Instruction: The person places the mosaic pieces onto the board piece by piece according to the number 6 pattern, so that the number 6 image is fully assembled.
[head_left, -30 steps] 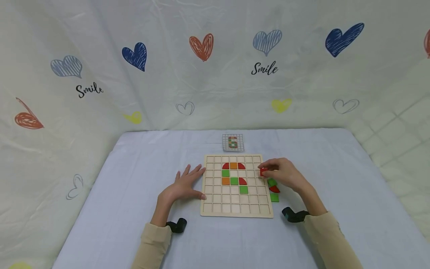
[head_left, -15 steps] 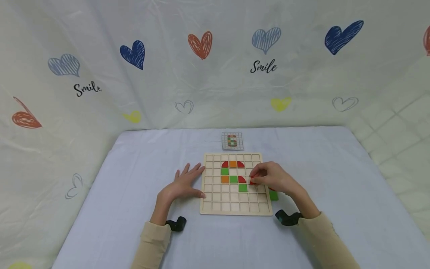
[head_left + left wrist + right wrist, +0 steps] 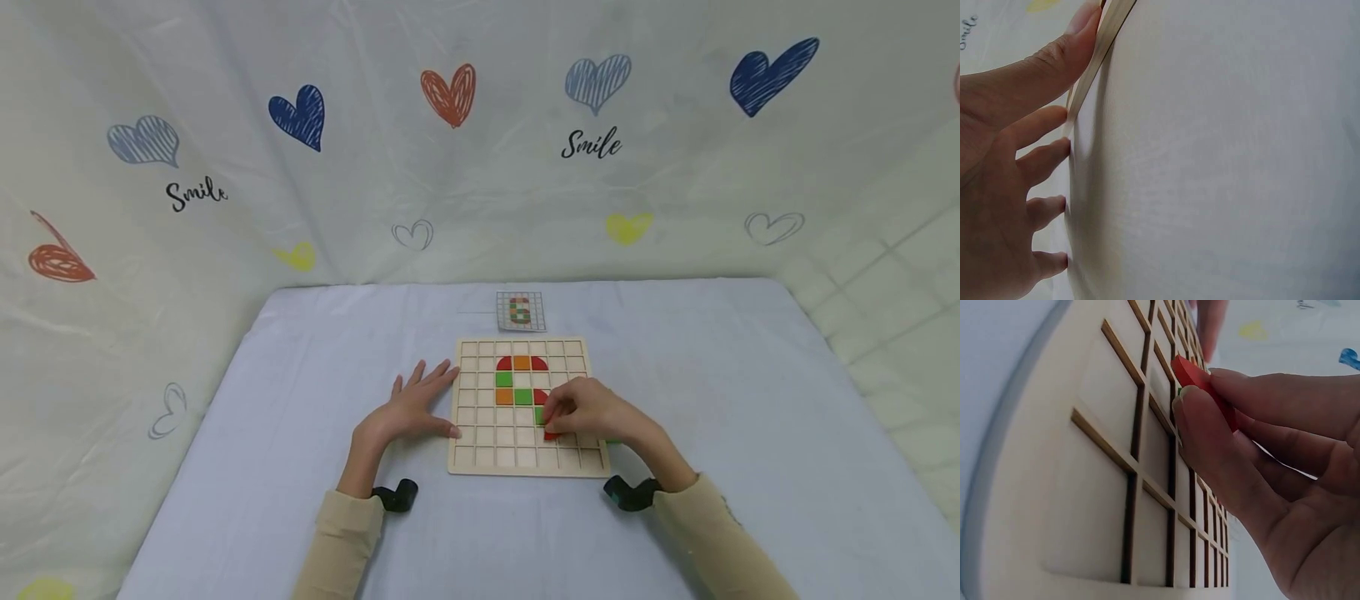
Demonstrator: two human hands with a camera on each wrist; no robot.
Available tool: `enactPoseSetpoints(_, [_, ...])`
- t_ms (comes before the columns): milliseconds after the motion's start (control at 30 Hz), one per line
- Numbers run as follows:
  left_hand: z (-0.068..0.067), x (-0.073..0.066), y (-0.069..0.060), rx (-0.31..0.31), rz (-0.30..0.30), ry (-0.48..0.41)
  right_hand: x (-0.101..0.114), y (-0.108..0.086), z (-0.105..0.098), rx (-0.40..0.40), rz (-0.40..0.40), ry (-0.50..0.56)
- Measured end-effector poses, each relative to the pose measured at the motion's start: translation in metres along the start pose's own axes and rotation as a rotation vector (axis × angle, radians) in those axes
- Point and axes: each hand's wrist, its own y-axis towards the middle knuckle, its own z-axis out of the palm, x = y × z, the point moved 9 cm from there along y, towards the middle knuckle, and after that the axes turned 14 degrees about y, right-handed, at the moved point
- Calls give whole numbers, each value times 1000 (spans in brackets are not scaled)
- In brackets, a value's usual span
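A square wooden grid board [image 3: 480, 458] lies on the white table, with red, orange and green tiles set in several of its cells. My right hand [image 3: 592, 410] pinches a red tile [image 3: 1200, 387] between thumb and fingers; in the head view it is over the board, just below the green tile [image 3: 538, 416]. The right wrist view shows this tile tilted, with a curved edge. My left hand [image 3: 407, 410] lies with fingers spread at the board's left side. Its thumb touches the board's edge, as the left wrist view also shows.
A small printed card [image 3: 521, 312] with a coloured grid pattern lies behind the board. A green tile [image 3: 614, 441] peeks out at the board's right side, mostly hidden by my right hand. A cloth with printed hearts hangs behind the table.
My right hand has moved left and toward me over the board, carrying the red tile from the right edge to beside the lower green tile. The left hand stays in place.
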Motion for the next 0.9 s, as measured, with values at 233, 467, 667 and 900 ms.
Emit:
enactPoseSetpoints(233, [0,0,0,-1,0,9,2,1,10,-19,6,-71])
enactPoseSetpoints(467, [1,0,1,6,3,15,6,2,14,-44,-3,-126])
enactPoseSetpoints(667, [2,1,2,3,7,16,13,-2,18,-23,-39,-181])
enactPoseSetpoints(900, [1,0,2,2,6,16,19,-6,23,-18,-80,-279])
